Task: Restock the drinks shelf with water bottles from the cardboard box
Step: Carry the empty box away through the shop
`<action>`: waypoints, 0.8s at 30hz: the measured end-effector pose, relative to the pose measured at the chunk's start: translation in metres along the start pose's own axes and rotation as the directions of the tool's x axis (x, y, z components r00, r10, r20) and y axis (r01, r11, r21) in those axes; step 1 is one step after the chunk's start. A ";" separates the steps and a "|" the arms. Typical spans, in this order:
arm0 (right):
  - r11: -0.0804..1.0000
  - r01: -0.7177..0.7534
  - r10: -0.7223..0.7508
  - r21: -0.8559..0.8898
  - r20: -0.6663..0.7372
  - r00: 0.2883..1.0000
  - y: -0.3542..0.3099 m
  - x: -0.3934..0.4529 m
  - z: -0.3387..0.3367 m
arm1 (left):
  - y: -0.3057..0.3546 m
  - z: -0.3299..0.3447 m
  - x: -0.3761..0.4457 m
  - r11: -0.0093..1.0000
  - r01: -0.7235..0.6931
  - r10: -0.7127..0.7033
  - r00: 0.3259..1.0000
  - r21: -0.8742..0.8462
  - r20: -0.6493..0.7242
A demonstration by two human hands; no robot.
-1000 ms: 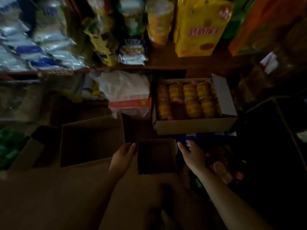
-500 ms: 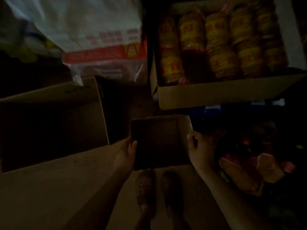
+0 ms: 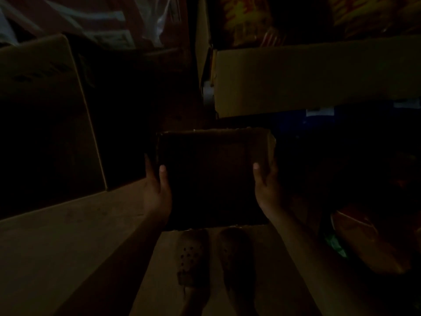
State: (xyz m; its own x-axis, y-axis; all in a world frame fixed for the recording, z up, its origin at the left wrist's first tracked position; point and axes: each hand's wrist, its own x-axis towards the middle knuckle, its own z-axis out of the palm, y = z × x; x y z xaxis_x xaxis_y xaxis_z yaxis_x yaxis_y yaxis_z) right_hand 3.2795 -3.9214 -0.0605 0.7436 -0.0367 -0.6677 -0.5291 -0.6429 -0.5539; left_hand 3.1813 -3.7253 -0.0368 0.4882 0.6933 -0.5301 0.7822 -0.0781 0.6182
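Both hands now clamp the small cardboard box (image 3: 214, 179) between them, left hand (image 3: 157, 190) and right hand (image 3: 266, 185) on opposite walls, thumbs over the rim, apparently lifting it; no water bottles are visible.

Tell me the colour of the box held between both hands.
Dark brown cardboard box, seen dimly in the head view.

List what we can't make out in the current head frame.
- Small cardboard box, head view: inside too dark to tell contents; no water bottles seen.
- Left hand and right hand grip its sides; fingers behind the walls hidden.
- Yellow packs: cut off by top edge, print blurred.
- Drinks shelf: out of frame.
- Right side: too dark to identify.
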 end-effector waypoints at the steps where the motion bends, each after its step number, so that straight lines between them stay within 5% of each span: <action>1: 0.999 0.008 -0.008 0.031 -0.004 1.000 0.003 0.002 0.002 | -0.003 0.001 0.005 1.000 0.021 -0.021 1.000 0.001 -0.013; 7: 0.993 0.105 -0.101 0.059 -0.061 0.993 0.021 0.010 0.006 | -0.041 0.004 0.038 0.991 -0.073 0.077 0.996 -0.112 0.034; 10: 0.993 0.067 -0.064 0.096 -0.033 0.997 0.015 0.007 0.002 | -0.039 0.000 0.038 0.996 -0.078 0.076 0.995 0.035 0.068; 24: 0.979 0.190 -0.193 0.069 0.037 0.981 -0.107 -0.094 -0.094 | 0.084 -0.107 -0.062 0.948 0.037 0.001 0.993 -0.316 0.118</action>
State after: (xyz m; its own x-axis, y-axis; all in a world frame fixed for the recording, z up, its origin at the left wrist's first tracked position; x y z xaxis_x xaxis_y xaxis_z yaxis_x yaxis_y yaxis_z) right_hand 3.3045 -3.9217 0.1082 0.8158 0.1164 -0.5666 -0.4053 -0.5839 -0.7034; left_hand 3.1747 -3.6981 0.1102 0.5308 0.6042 -0.5943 0.6369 0.1782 0.7500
